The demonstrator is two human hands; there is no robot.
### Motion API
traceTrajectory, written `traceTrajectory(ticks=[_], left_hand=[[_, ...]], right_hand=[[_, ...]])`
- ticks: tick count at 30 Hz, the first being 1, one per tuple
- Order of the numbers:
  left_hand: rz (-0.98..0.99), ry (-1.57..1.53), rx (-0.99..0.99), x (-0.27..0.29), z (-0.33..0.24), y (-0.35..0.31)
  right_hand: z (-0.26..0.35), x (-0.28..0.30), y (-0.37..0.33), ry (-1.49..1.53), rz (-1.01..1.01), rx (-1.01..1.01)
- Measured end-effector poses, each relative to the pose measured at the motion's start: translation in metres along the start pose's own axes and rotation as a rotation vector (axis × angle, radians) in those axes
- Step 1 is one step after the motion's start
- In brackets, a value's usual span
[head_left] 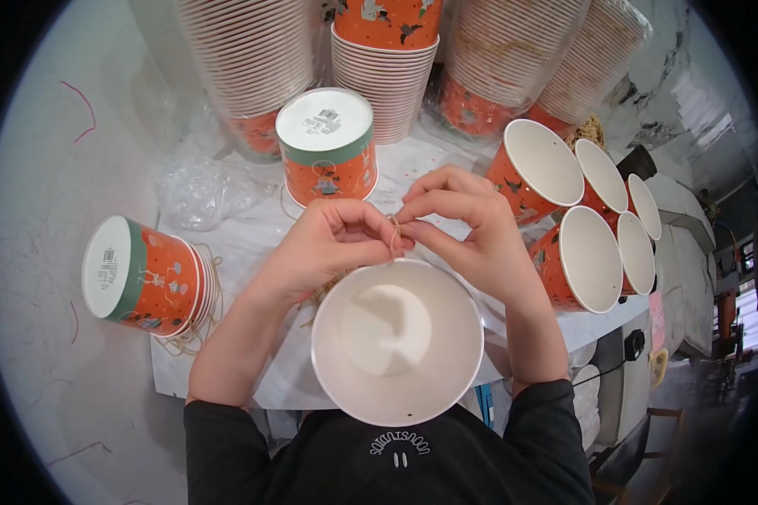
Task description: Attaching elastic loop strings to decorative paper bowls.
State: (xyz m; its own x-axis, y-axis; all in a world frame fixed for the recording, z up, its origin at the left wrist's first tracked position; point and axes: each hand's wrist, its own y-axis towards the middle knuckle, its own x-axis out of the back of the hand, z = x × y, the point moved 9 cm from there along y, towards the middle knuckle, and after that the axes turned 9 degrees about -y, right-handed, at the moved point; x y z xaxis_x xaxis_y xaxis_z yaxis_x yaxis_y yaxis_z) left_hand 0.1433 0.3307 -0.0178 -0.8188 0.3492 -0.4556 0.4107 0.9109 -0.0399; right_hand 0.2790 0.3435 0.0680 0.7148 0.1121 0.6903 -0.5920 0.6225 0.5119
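Just above the far rim of a round white-lined paper bucket (333, 370), a thin tan string (395, 238) passes between my fingertips. My left hand (324, 244) pinches it from the left. From the right, my right hand (467, 223) has its thumb and forefinger closed at the same spot, other fingers curled. The bucket's open mouth faces up, near my chest, and a small dark hole shows near its near rim. Its outside is hidden. Beyond my left hand, an orange bucket with a green band (328, 168) stands upside down.
At the left, a few nested orange buckets (164, 278) lie tilted with string around their rims. Tall plastic-wrapped bucket stacks (248, 59) line the back. Several open buckets (594, 261) stand at the right. Crumpled clear plastic (198, 189) lies on the white-covered table (248, 383).
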Motion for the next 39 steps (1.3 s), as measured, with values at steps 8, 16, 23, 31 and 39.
traceTrajectory(ticks=[8, 16, 23, 31, 39], left_hand=[[-0.186, 0.243, -0.259, 0.005, -0.018, 0.001], [-0.142, 0.336, -0.329, -0.001, -0.026, -0.002], [-0.133, 0.792, -0.636, -0.015, -0.057, -0.017], [-0.132, 0.861, -0.700, -0.017, -0.061, -0.017], [-0.056, 1.038, -0.837, -0.022, -0.059, -0.021]], right_hand=[[0.000, -0.005, -0.004, -0.088, -0.002, -0.070], [-0.018, -0.014, -0.004, 0.162, 0.069, -0.339], [-0.019, -0.015, -0.002, 0.232, 0.087, -0.254], [-0.024, -0.024, -0.003, 0.382, 0.104, -0.296], [-0.028, -0.028, 0.000, 0.411, 0.097, -0.302]])
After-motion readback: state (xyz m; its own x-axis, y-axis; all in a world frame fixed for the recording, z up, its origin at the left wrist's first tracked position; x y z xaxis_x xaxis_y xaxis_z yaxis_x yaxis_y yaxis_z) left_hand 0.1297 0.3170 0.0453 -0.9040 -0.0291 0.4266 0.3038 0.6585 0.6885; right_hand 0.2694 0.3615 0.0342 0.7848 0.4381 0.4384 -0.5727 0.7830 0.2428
